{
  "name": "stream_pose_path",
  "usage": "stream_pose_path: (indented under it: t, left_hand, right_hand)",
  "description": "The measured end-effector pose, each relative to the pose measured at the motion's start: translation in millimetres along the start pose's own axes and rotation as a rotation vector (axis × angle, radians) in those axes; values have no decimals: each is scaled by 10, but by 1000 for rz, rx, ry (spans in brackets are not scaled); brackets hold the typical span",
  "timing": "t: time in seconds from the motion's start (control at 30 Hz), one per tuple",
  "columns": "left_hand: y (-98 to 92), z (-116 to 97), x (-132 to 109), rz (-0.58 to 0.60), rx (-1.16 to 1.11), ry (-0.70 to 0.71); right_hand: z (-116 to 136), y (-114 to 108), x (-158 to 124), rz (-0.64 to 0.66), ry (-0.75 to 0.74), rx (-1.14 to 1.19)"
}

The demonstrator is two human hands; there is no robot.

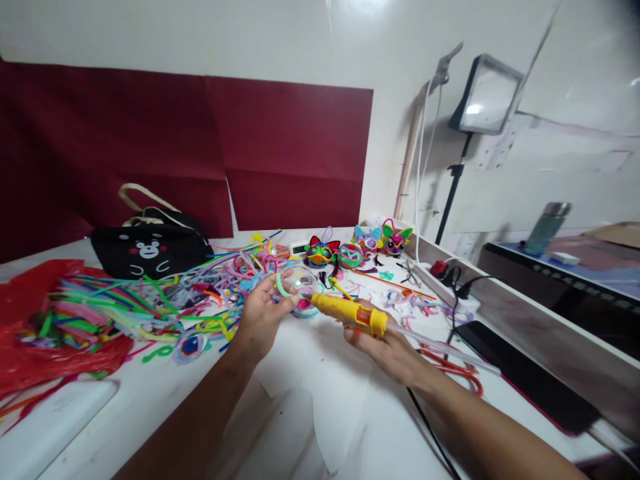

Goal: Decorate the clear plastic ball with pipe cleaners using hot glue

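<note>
My right hand (380, 343) is wrapped round a yellow hot glue gun (345, 312), whose nozzle points left. A long clear glue stick (445, 345) juts from its rear. My left hand (264, 312) pinches a clear plastic ball (299, 277) with a pale green pipe cleaner (281, 285) along its left side. The gun's tip is close to the ball; I cannot tell whether they touch. Behind them stand several finished balls wrapped in coloured pipe cleaners, among them a pink and green one (350, 255).
Loose pipe cleaners (200, 313) cover the left of the table, beside a red plastic bag (30, 373) and a black bag (150, 250). At right lie red-handled scissors (457, 370), a phone (525, 373) and a power strip (450, 290). A black cord (425, 420) trails from the gun.
</note>
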State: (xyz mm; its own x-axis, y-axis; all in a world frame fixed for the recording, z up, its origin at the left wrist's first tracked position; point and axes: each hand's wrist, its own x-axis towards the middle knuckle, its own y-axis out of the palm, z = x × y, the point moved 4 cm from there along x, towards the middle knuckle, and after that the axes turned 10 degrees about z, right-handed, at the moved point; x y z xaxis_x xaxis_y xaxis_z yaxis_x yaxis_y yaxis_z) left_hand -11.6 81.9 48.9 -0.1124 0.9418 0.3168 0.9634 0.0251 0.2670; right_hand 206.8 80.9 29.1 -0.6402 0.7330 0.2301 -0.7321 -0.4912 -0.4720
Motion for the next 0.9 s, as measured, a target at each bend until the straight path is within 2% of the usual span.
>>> stream_pose_path:
  t: [0.9]
  left_hand:
    - [28, -11, -16, 1, 37, 1]
  right_hand:
    - [62, -14, -19, -35, 45, -39]
